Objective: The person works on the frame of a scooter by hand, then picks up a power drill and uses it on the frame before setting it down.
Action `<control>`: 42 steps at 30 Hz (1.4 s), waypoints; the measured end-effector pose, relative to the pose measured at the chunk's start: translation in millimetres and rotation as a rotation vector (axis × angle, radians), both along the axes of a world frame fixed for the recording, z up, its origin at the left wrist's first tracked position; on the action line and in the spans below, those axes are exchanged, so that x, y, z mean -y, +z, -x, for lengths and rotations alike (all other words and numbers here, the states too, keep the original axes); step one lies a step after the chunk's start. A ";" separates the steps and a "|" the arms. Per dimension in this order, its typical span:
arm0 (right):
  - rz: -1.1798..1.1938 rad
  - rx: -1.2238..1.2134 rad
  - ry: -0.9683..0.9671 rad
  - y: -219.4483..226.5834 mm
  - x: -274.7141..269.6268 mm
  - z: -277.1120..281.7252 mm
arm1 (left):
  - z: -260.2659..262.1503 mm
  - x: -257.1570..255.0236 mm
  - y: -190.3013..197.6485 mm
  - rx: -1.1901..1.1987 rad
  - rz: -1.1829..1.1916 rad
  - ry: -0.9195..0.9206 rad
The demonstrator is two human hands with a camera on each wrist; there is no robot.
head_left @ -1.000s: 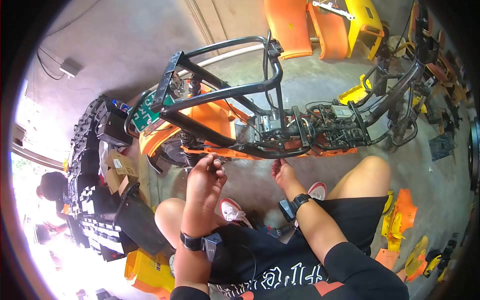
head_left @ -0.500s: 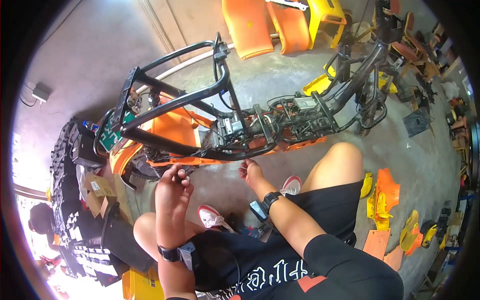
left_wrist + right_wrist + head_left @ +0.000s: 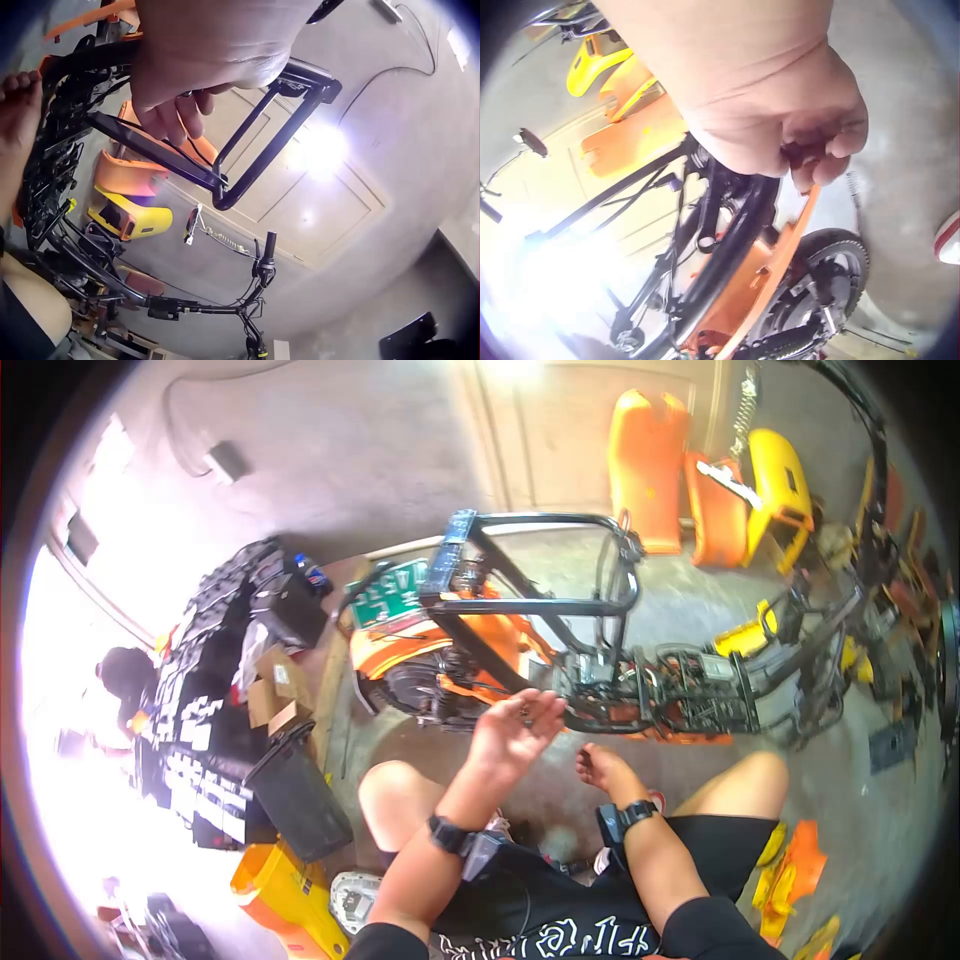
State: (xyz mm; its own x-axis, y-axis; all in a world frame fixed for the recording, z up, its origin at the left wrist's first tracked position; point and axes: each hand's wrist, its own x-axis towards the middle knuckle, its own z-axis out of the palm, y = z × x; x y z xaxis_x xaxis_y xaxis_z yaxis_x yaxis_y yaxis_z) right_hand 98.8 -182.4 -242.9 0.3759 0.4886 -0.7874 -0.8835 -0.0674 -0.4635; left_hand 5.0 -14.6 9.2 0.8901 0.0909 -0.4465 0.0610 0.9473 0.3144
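Scooter frame: here it stands, the stripped scooter frame [image 3: 530,606], black tubes bared, stretched across the floor in front of the person's knees, tail end to the left.
Left hand: up in front goes to the left hand [image 3: 515,732] — palm showing, fingers loose and only gently bent, overlapping the frame's lower edge in the head view; contact, I cannot tell.
Right hand: lower and near its partner, the right hand [image 3: 607,770] has its fingers bent in toward the palm, close by the frame's side; whether they grip anything, I cannot tell.
Midsection: a thick tangle of wiring [image 3: 690,680] fills the low part of the frame.
Tail end: orange fender [image 3: 395,650], green licence plate [image 3: 400,595] above it, and the rear wheel [image 3: 787,300] sitting beneath.
Front end: a dark handlebar grip [image 3: 270,247] pokes up in the left wrist view.
By the wall: tall orange panel [image 3: 648,480] upright, yellow panel [image 3: 780,490] farther right.
Left flank: cardboard box [image 3: 280,685], dark bin [image 3: 300,795] tilted beside it — and a yellow bodywork piece [image 3: 280,905] nearest the camera.
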 end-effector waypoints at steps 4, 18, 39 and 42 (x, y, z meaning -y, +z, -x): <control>0.082 0.268 0.316 129.1 4.5 -3.5 | -10.6 2.6 -14.2 0.082 0.013 0.022; 0.509 1.476 0.619 247.3 -4.7 54.0 | -13.7 61.6 -63.0 -0.267 -0.165 -0.009; 0.506 0.377 -0.049 27.7 152.3 -19.4 | 71.6 52.8 17.0 -0.288 -0.355 -0.057; 0.362 0.360 -0.263 26.1 152.5 -22.2 | 58.9 56.3 16.6 -0.193 -0.339 -0.178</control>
